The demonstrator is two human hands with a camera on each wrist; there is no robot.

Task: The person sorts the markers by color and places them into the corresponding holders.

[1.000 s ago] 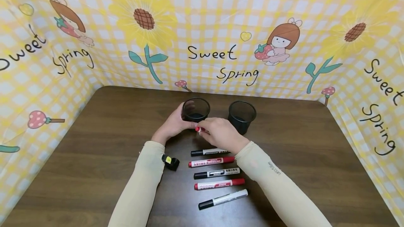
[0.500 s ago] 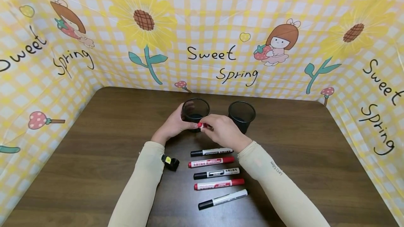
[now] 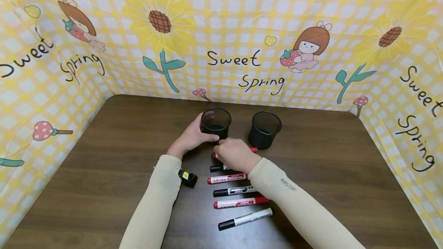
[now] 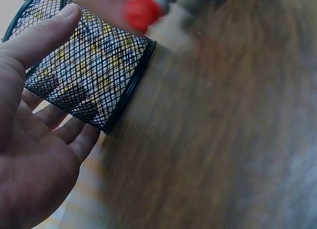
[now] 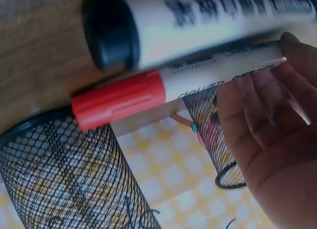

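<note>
Right hand (image 3: 237,153): here we are, thumb and fingers pinching one end of the red whiteboard marker (image 5: 163,87), knuckles close to the left mesh pen cup (image 4: 94,70).
Red whiteboard marker: crosswise, between the cups and the marker row (image 3: 237,190); whether it touches the wooden table (image 3: 104,172), I can't tell.
Left hand (image 3: 195,133): wrapped round the left mesh pen cup, thumb on the near side, cup upright.
Right mesh pen cup (image 3: 263,139): stands unheld, near the marker's right end.
Marker row: black, red, black, red, black.
Handling: a light, level pinch looks best; a careless knuckle could roll the neighbouring black marker, and that steady left hold should prevent sliding.
</note>
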